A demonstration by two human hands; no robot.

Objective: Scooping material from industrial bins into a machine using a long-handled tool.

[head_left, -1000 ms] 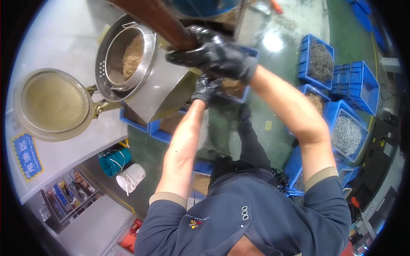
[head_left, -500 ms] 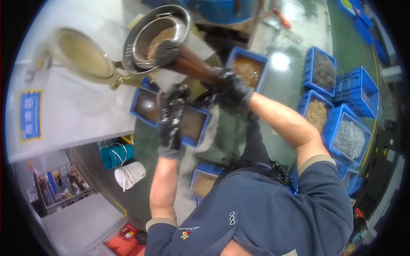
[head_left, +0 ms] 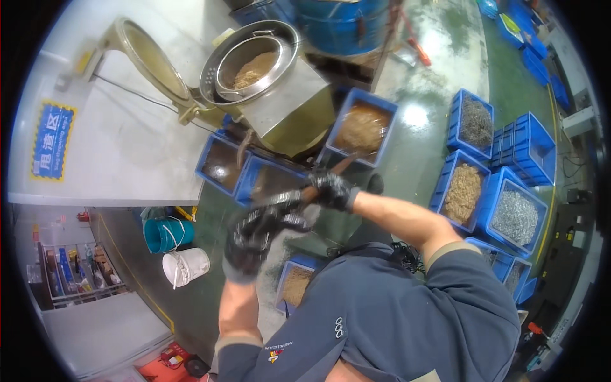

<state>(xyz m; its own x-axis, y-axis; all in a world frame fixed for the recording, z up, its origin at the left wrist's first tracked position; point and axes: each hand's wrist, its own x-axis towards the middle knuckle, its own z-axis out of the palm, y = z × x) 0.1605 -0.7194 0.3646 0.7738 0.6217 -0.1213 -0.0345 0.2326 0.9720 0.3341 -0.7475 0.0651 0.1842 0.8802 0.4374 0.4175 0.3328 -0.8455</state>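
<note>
My right hand (head_left: 332, 190), in a black glove, is closed round a brown wooden-looking handle (head_left: 345, 165) held slantwise over the blue bins. One end of the handle points up and away; the other disappears by my left hand (head_left: 258, 229). That hand, gloved too and partly blurred, has its thumb apart from its stretched fingers, whose tips come up to the handle. Beyond both hands stands an olive-green machine (head_left: 299, 130) with a round metal drum. Inside it sits a metal basket (head_left: 224, 75) with brown grainy material. The machine's round lid (head_left: 147, 52) is swung up at the left.
Blue bins with murky liquid (head_left: 219, 159) and brown sludge (head_left: 364, 124) stand round the machine's base. At right are bins of metal shavings (head_left: 515, 213) and tan material (head_left: 463, 194). A teal bucket (head_left: 167, 235) and a white bucket (head_left: 186, 266) stand at left.
My right hand has brought the brown tool back from over the drum, toward my body. My left hand has come nearer and lower, beside the tool.
</note>
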